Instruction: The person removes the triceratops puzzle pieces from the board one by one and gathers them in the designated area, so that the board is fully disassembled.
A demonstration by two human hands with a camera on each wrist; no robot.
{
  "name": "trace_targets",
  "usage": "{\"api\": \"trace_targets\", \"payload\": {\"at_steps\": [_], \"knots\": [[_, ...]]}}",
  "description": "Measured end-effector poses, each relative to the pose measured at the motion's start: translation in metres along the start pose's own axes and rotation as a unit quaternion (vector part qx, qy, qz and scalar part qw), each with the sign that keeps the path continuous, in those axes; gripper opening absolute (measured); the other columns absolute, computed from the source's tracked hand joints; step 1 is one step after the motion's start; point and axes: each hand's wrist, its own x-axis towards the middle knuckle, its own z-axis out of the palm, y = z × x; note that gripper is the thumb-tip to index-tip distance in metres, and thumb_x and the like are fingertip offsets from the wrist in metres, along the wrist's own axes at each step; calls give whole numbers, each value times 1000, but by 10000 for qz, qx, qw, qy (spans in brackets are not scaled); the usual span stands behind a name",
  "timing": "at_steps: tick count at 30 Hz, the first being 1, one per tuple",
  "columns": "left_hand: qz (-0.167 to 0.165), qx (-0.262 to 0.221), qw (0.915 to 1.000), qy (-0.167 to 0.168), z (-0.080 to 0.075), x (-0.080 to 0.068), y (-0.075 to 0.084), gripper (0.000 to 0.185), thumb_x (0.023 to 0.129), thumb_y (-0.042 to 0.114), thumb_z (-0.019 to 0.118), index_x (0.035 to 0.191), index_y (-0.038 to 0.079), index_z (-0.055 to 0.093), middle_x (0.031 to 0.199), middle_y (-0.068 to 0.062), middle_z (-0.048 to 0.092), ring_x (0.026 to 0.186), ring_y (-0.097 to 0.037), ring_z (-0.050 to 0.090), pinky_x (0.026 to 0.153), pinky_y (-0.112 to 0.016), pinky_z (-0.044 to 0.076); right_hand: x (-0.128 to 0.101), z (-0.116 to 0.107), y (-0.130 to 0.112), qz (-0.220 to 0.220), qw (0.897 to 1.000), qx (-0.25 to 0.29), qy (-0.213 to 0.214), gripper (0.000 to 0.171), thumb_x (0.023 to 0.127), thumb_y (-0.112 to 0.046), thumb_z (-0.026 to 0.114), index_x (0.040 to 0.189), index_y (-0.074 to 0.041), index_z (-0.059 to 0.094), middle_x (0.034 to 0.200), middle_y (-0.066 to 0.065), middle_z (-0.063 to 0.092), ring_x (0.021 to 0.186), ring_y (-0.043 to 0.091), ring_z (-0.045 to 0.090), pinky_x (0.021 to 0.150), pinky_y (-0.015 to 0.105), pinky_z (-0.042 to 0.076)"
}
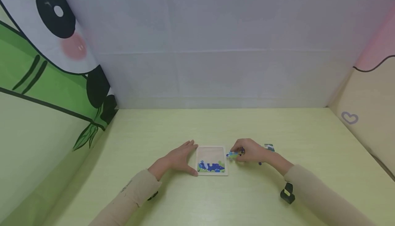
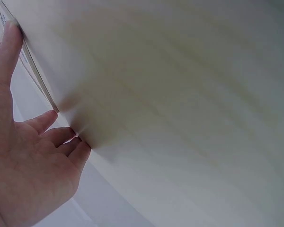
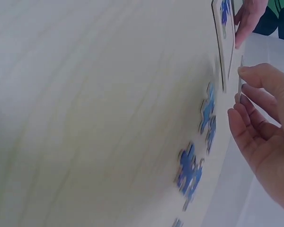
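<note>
My left hand (image 1: 181, 156) spans the left side of a shallow pale puzzle frame (image 1: 226, 166), thumb near its lower corner and fingers near the upper one. Blue dinosaur puzzle pieces (image 1: 211, 167) fill the bottom of the frame; bare backing shows above them. Just right of the frame, my right hand (image 1: 253, 150) pinches a thin puzzle piece (image 3: 241, 78), seen edge-on from the right wrist, between thumb and fingers. Loose blue puzzle pieces (image 3: 188, 170) lie on the table beside that hand, partly hidden under it in the head view.
Another puzzle piece (image 1: 269, 147) lies behind the right wrist. The pale table (image 1: 172, 126) meets a white back wall (image 1: 216, 78), with printed panels at left and right. Dark wrist devices (image 1: 287, 193) are worn under the sleeves.
</note>
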Motion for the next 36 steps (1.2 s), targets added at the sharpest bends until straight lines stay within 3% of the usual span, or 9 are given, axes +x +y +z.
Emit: {"api": "trace_targets", "payload": {"at_steps": [4,9,18,27,36], "knots": [[2,29,10000,-5,0,1,0,106,60,55,77,143,11,28,152,-12,16,140,-29,11,111,-48,21,-17,-8,11,155,9998,19,104,25,76,-5,68,101,0,67,94,6,63,84,20,56,63,20,49],[-35,52,10000,-42,1,3,0,106,61,54,77,143,11,28,152,-12,16,141,-28,10,112,-47,21,-37,-17,21,280,9992,-109,251,27,75,-4,68,101,2,66,94,7,63,85,22,59,65,23,52],[-51,70,9999,-58,1,3,0,106,61,54,77,143,11,28,152,-11,16,140,-28,11,112,-47,20,-64,-26,34,814,9956,-181,435,30,72,-2,69,101,2,66,93,6,62,85,20,56,63,18,49],[-60,105,9999,-38,1,2,0,105,61,54,77,143,10,29,152,-12,17,140,-29,12,111,-47,21,-85,-31,46,932,9926,-373,683,30,70,1,67,100,3,67,93,8,62,81,16,56,58,18,49],[-138,140,9998,-31,1,3,1,104,61,55,77,143,12,29,152,-10,17,140,-28,12,111,-47,22,-96,-34,55,904,9924,-452,707,29,70,1,68,98,4,67,94,11,63,84,22,58,62,19,50]]}}
